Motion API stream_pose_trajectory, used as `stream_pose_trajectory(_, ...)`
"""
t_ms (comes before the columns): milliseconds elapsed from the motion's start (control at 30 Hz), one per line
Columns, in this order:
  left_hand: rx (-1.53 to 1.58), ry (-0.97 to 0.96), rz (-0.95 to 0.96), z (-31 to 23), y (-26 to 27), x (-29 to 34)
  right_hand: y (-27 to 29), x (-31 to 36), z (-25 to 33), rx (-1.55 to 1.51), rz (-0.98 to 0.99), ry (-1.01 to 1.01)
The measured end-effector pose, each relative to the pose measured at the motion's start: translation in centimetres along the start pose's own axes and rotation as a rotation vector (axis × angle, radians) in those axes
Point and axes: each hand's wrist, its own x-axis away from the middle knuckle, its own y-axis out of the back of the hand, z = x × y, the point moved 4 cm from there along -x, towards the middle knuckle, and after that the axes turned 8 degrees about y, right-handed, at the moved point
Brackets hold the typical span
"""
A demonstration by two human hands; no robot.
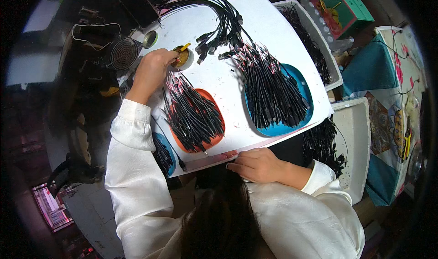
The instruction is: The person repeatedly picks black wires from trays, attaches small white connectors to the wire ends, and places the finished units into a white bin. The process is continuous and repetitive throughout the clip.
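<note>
My left hand (153, 72) reaches over the far left of the white table, fingertips pinched together at the rim of a small round tin (190, 60) holding amber-brown paste. Whatever those fingers pinch is too small to make out. A short yellow piece (185, 47) sticks up from the tin. My right hand (258, 164) rests at the table's near edge with its fingers curled; what lies in them is hidden. Between the hands, an orange tray (218, 117) bears a bundle of short black cables (194, 117) with stripped pinkish wire ends pointing away from me.
A larger blue tray (306, 83) with more short black cables stands right of centre. Longer black USB cables (223, 17) lie at the back. A small blue tray (169, 156) sits by my left sleeve. White foam boxes (358, 140) with cables flank the table's right side.
</note>
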Motion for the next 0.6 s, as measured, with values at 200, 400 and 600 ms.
stream_pose_trajectory(200,-0.085,-0.053,0.046,-0.3,-0.1,-0.6,0.2,0.0,0.0,0.005,0.052,0.020)
stream_pose_trajectory(400,-0.147,-0.045,0.089,-0.6,-0.3,-1.1,0.3,-0.1,-0.1,-0.009,0.041,0.041)
stream_pose_trajectory(600,-0.180,-0.050,0.109,-0.8,-0.5,-1.4,0.1,0.2,-0.1,0.008,0.039,0.059)
